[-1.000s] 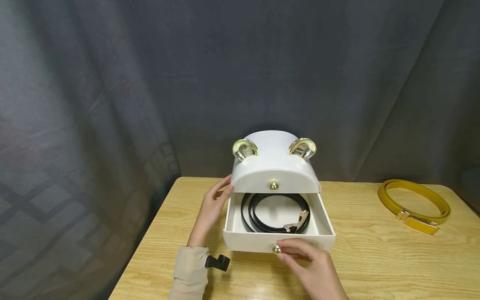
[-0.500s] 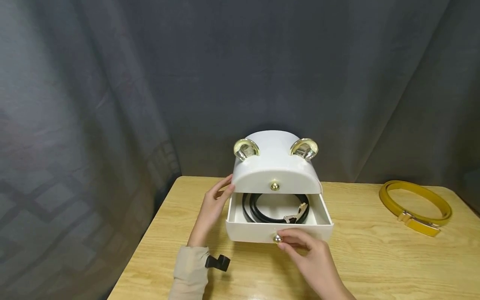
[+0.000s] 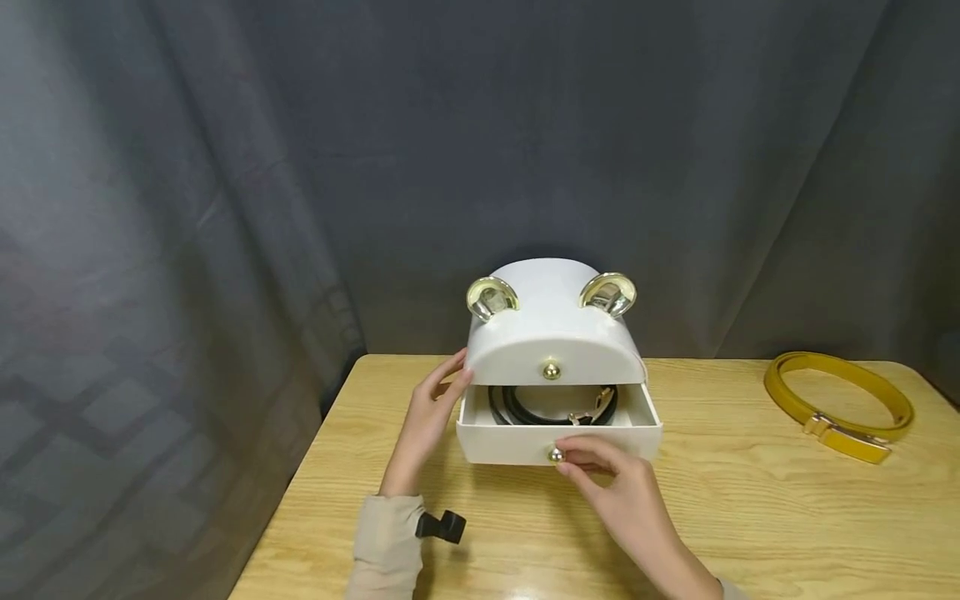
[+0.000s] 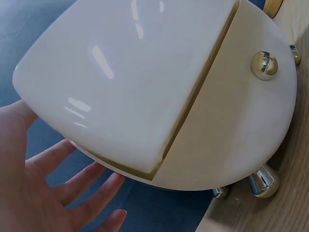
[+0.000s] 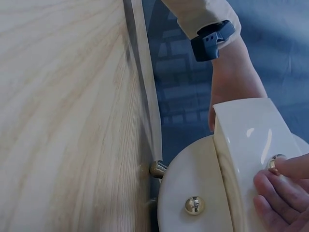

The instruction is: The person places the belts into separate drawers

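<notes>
A white rounded drawer box (image 3: 551, 312) with gold ear-shaped pieces on top stands at the table's middle. Its lower drawer (image 3: 498, 444) is partly pulled out, and a coiled black belt (image 3: 517, 410) with a gold-toned buckle lies inside, its back part hidden under the box. Thumb and fingers of my right hand (image 3: 618, 483) pinch the drawer's gold knob (image 3: 556, 455); the right wrist view shows the same grip. My left hand (image 3: 429, 408) rests against the box's left side. In the left wrist view, that hand's fingers (image 4: 87, 179) are spread along the white wall.
A coiled mustard-yellow belt (image 3: 783, 396) with a gold buckle lies on the wooden table (image 3: 720, 500) at the right. Dark grey curtains (image 3: 540, 150) hang behind and to the left. A black strap device (image 3: 441, 526) is on my left sleeve.
My right hand has pushed the drawer steadily inward, away from me, so less of the black belt shows. The left hand has stayed at the box's side.
</notes>
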### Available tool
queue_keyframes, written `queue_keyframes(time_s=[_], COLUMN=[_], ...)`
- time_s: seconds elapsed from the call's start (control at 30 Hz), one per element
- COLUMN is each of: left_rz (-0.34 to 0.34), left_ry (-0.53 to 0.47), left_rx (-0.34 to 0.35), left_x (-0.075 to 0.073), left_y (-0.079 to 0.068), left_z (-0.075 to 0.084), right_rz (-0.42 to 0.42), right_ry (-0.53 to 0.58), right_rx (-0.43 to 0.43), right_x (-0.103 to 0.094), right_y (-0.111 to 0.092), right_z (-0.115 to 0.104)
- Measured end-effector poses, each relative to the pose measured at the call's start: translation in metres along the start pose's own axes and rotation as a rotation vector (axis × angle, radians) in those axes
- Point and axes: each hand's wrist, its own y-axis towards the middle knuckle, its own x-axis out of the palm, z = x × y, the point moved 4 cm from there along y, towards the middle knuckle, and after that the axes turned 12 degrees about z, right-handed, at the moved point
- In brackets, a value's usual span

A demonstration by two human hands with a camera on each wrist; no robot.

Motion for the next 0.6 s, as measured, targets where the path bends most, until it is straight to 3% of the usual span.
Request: queue_keyframes(time_s=[0.6], left_rz=[0.015], left_ry=[0.012], left_rx=[-0.003], left_x=[0.001], left_y=[0.0], left_z=[0.0], right_rz=[-0.002], right_ry=[-0.04], right_rx=[-0.022], right_x=[0.005], right_y=[0.014], right_z=[0.01])
